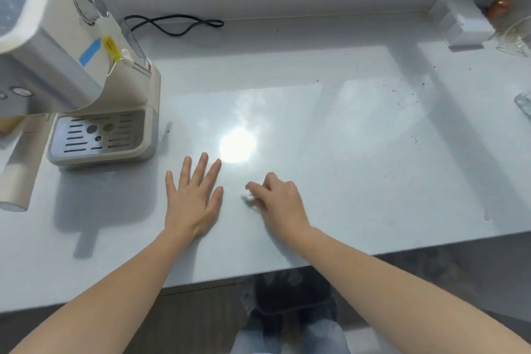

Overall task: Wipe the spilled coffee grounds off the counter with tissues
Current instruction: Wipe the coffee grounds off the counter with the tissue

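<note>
Smooth, glossy pale surface (344, 152) w/ a bright glare spot mid-front. L hand (195, 198) lies flat on it, fingers straight & spread. R hand (280, 198) just beside it, fingers curled round a small crumpled white tissue (249, 197), near the front edge. Dark coffee grounds (402, 92) speckle the far right, well apart from the tissue. Boxy cream coffee machine (86, 66) at left w/ slotted metal drip tray (100, 135). Wide open room mid-surface. Clear glass (517, 37) at right edge, contents can't tell.
</note>
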`<state>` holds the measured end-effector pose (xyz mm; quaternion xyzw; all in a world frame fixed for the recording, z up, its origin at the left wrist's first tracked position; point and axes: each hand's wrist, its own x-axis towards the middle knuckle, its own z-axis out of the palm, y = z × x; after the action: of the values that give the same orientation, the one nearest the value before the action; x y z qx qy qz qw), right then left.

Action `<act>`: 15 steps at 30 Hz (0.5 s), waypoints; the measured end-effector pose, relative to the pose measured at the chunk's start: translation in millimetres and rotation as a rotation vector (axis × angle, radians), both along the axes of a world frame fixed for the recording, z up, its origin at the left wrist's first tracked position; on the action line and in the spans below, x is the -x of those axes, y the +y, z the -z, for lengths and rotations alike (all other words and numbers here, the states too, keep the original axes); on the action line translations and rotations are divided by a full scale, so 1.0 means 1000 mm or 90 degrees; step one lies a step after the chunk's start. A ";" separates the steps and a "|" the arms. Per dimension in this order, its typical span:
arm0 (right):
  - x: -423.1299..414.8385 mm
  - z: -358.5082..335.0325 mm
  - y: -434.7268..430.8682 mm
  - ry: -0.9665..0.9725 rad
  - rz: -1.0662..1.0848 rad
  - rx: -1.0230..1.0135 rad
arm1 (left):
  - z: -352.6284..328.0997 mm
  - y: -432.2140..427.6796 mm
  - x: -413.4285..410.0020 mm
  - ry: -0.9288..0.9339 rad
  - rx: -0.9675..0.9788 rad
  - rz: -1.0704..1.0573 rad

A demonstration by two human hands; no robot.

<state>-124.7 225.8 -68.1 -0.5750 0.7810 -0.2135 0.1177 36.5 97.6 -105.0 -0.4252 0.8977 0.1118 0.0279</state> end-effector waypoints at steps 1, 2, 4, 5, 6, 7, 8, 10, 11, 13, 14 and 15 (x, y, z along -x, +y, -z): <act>-0.016 -0.002 0.012 -0.006 -0.075 -0.009 | 0.000 0.001 -0.001 -0.003 0.004 0.001; -0.021 -0.001 0.024 0.010 -0.145 -0.023 | 0.000 0.001 -0.001 -0.006 0.007 0.002; -0.006 0.001 0.046 0.060 -0.233 -0.030 | -0.002 0.000 0.001 0.009 0.008 -0.009; 0.012 0.003 0.052 0.077 -0.233 -0.015 | -0.003 -0.001 0.006 0.033 0.001 -0.032; 0.032 0.004 0.057 0.086 -0.193 0.005 | -0.005 -0.003 0.012 0.068 -0.008 -0.068; 0.055 0.005 0.059 0.100 -0.125 0.024 | -0.007 -0.003 0.019 0.101 -0.011 -0.104; 0.080 0.006 0.057 0.112 -0.040 0.027 | -0.007 -0.004 0.024 0.120 -0.003 -0.127; 0.130 0.008 0.042 0.124 0.151 0.001 | -0.003 -0.005 0.030 0.129 0.015 -0.131; 0.150 0.007 0.029 0.113 0.242 -0.022 | -0.002 -0.004 0.029 0.132 0.013 -0.127; 0.169 0.005 -0.005 0.065 0.385 -0.034 | 0.002 -0.005 0.028 0.126 0.006 -0.121; 0.166 0.004 -0.026 0.043 0.402 -0.034 | 0.003 -0.006 0.028 0.118 0.002 -0.118; 0.155 0.004 -0.046 0.028 0.376 -0.032 | 0.004 -0.007 0.029 0.109 -0.003 -0.116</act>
<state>-279.3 179.8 -71.9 -0.3239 0.9220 -0.2067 0.0474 7.9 90.6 -108.7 -0.4937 0.8543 0.1518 -0.0585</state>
